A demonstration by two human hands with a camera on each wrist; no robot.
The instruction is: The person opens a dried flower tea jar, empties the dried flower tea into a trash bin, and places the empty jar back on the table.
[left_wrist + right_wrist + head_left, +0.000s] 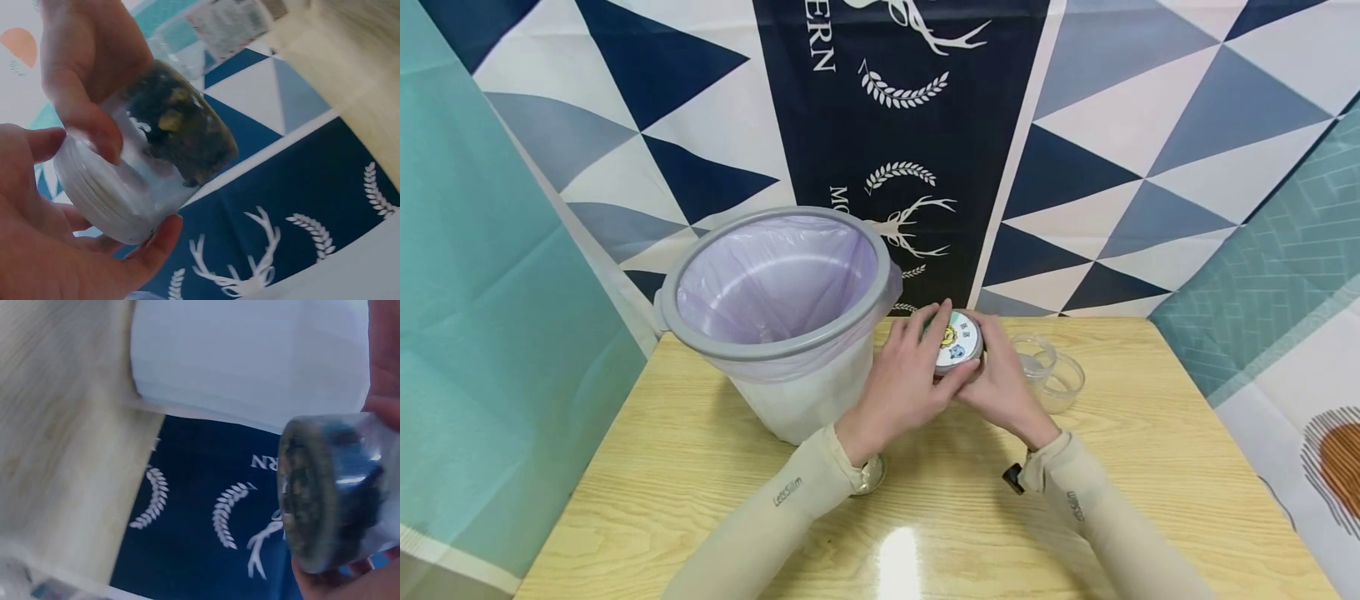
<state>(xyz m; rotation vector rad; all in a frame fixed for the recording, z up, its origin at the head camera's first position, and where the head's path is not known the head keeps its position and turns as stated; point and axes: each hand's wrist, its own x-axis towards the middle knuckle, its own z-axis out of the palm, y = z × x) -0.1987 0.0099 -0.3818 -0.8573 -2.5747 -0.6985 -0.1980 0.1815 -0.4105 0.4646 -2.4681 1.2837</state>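
Observation:
Both hands meet around a clear jar [156,125] whose far half holds dark contents with some yellowish bits. Its round lid [962,340] carries a white label with small cartoon figures. My left hand [906,375] grips the lid with fingers and thumb spread round its rim, as the left wrist view also shows. My right hand [1003,387] grips the jar's body from the other side. In the right wrist view the jar's base [306,494] points to the left, dark through the plastic.
A white bin [797,404] with a grey rim and thin purple liner stands left of the hands. Clear round containers [1067,375] sit right of them on the wooden table [1000,542]. A small shiny round thing [872,475] lies partly hidden under the left wrist. Patterned cloth hangs behind.

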